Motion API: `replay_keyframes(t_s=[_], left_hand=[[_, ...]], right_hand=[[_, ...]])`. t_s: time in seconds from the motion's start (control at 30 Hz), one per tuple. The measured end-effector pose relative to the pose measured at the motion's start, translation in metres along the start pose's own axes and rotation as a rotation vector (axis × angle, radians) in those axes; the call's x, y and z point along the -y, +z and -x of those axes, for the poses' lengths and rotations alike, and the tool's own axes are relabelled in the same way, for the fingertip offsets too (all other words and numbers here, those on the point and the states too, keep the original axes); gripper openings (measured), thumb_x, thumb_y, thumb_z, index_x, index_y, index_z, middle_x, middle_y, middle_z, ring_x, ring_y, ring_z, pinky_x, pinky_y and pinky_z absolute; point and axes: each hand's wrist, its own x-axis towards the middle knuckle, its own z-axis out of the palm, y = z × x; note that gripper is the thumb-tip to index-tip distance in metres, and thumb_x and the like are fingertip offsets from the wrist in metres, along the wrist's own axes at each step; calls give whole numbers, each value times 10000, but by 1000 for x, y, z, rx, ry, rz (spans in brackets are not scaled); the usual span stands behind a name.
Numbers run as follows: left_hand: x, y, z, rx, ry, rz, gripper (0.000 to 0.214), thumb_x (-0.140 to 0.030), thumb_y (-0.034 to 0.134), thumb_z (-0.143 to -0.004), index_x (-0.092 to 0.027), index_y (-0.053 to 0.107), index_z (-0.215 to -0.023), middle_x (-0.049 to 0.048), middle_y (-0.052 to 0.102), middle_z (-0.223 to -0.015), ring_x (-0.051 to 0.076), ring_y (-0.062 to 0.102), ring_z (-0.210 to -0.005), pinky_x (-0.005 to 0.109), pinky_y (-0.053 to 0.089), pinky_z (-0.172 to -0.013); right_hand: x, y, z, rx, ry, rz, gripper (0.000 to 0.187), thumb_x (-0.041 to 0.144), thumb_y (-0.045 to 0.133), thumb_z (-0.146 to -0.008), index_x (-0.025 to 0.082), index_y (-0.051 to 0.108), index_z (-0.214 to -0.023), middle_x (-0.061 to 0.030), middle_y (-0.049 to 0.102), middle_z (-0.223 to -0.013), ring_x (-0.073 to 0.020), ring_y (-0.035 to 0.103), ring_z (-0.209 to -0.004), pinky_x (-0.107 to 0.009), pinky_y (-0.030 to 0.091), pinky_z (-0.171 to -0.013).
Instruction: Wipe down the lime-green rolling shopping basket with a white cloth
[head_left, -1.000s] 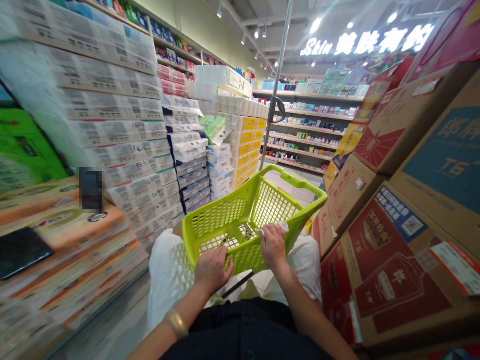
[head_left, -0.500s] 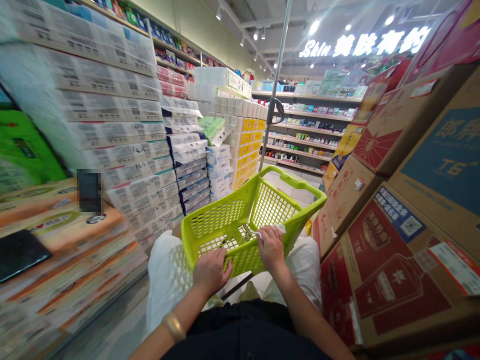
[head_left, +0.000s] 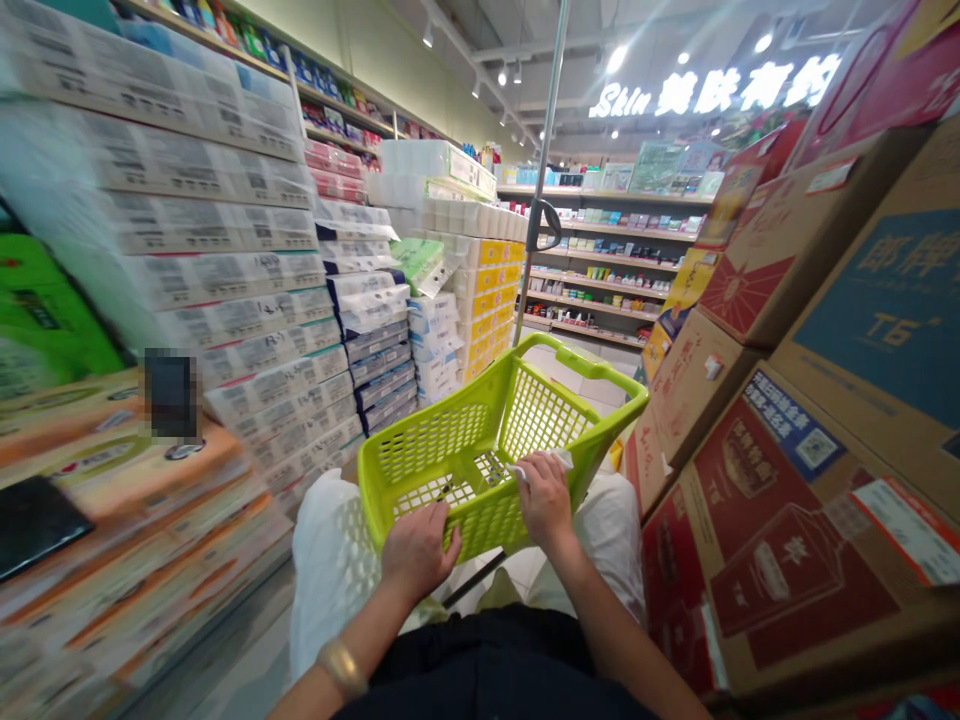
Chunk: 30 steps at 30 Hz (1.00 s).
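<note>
A lime-green plastic shopping basket (head_left: pixel 486 522) with lattice walls rests tilted across my lap. My left hand (head_left: pixel 418 548) is wrapped over its near rim at the left, fingers curled inside and thumb outside. Further right along the same rim, my right hand (head_left: pixel 546 500) presses a white tissue (head_left: pixel 561 460) against the plastic. Most of that tissue is hidden under the fingers. Past the basket's far side rises a metal pole (head_left: pixel 546 140) with a dark looped grip.
On the left stand tall stacks of wrapped paper packs (head_left: pixel 225 220) and lower orange packs (head_left: pixel 180 490) bearing a black flat object (head_left: pixel 41 515). Cardboard cartons (head_left: pixel 810 530) line the right side. Stocked shelves (head_left: pixel 607 235) fill the back.
The view has shifted slightly, so the surroundings sit a little further left. Both hands keep nearly the same places on the basket's rim.
</note>
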Motion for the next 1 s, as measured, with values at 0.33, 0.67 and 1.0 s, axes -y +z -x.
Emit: replay_keyframes(t_s=[0.33,0.67,1.0], left_hand=[[4,0,0,15,33,-40,209,-334,454,-847,-199,607,-890,71,682,-843,211,622,-773,308,452,-701],[2,1,0,-24,29,-54,208,-330,449,-848,-194,607,-860,68,671,-813,220,615,-738,328,449,-684],[4,1,1,-20,49,-55,207,-317,443,-852,-186,600,-885,51,663,-783,214,611,-731,326,446,-683]], right_hand=[[45,22,18,134,-158,-94,183,200,497,-921,269,646,-1002,-19,638,-970,-195,516,-1027,-381,310,-1061],[25,11,11,23,-18,-54,214,165,459,-918,238,652,-976,-43,633,-978,-217,489,-1082,-429,276,-1086],[16,6,8,28,-57,-28,213,177,464,-926,230,659,-995,-40,643,-995,-199,503,-1086,-402,282,-1084]])
